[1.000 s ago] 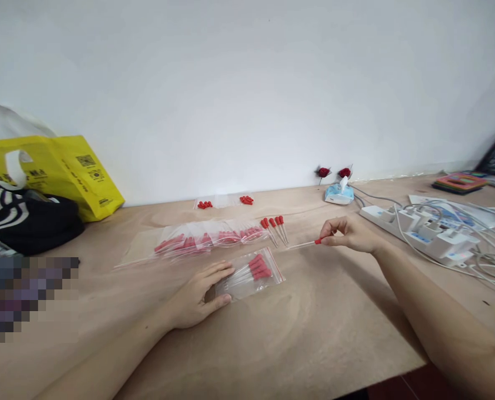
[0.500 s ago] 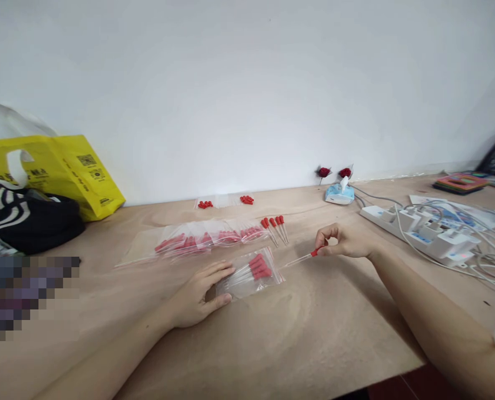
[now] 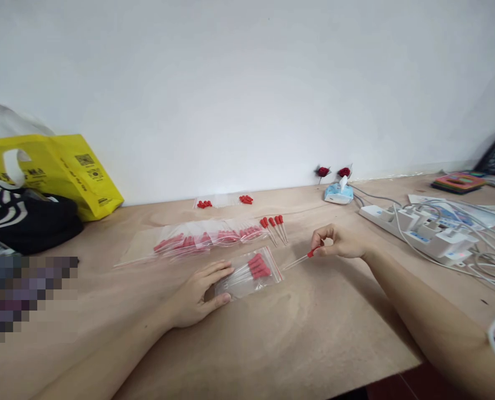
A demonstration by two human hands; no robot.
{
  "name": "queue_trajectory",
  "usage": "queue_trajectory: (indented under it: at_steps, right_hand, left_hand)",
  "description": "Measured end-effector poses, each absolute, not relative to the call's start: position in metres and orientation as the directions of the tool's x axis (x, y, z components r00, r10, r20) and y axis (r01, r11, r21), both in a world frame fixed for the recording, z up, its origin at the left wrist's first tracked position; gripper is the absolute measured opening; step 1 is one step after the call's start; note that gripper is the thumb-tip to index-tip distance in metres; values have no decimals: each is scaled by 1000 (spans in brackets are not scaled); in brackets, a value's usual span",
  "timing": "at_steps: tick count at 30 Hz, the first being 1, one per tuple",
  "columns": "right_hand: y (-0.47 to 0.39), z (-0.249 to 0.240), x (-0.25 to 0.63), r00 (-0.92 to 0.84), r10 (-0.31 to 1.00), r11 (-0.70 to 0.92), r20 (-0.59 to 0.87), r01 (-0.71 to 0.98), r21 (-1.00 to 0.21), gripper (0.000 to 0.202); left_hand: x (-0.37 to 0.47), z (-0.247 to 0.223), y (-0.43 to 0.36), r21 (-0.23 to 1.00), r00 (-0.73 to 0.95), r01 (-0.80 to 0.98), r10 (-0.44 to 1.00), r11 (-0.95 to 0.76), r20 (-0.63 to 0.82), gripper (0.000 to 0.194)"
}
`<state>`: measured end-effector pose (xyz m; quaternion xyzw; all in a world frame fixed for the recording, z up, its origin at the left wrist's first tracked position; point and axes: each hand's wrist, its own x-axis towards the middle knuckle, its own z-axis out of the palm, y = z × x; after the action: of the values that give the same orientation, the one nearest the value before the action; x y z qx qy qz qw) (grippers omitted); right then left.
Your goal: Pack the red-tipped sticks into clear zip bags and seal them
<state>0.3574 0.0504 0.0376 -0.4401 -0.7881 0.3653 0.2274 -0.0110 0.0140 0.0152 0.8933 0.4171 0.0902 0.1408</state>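
Observation:
My left hand (image 3: 193, 294) lies on the table with its fingers on the far edge of a clear zip-lock bag (image 3: 236, 279) and its thumb at the near edge, holding the bag's left end between them. Several droppers (image 3: 259, 265) with red rubber bulbs lie inside that bag. Pinched by its red bulb, a single dropper (image 3: 298, 261) is in my right hand (image 3: 334, 243); its clear tip points left, close to the bag's right end. Whether the tip touches the bag I cannot tell. Loose red-bulbed droppers (image 3: 274, 222) lie just behind.
Overlapping filled bags (image 3: 205, 239) lie behind my left hand, and another bag (image 3: 226, 201) with red bulbs is by the wall. A power strip (image 3: 418, 233) with cables and a tissue pack (image 3: 339, 193) are at right. At left stand a yellow bag (image 3: 93, 189) and black cloth (image 3: 34, 222).
My right hand has shifted slightly left, bringing the dropper's tip a little closer to the bag's right end. My left hand stays on the bag.

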Motion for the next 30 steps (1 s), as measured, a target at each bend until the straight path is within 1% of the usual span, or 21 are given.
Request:
queue_trajectory:
  at_steps: [3,7,11,15,20,25,30]
  right_hand:
    - [50,30,343,-550,834,348,37,473,-809,20]
    - [50,26,335,-559,828,355,45,460,-814,18]
    - [52,34,352,-486,873,325,47,506,-799,15]
    - [53,42,366,-393,917,274,60,517,-811,14]
    - [52,36,356,-455,886,327,87,481,-813,16]
    - [48,24,332,-533,842,347,88,410,-844,22]
    - [40,8,302,-501,856,340,131,352,-872,28]
  left_hand:
    - [-11,15,15,327,640,716,767,-617,49,50]
    - [-11,15,15,345,642,707,764,-618,53,49]
    - [-11,15,15,364,648,694,759,-621,61,49]
    - [-10,17,14,360,637,710,770,-604,36,49]
    - [-9,17,14,359,630,718,776,-597,31,50]
    - [-10,14,15,352,639,711,768,-609,37,49]
    - [-11,14,15,361,646,700,762,-617,50,49]
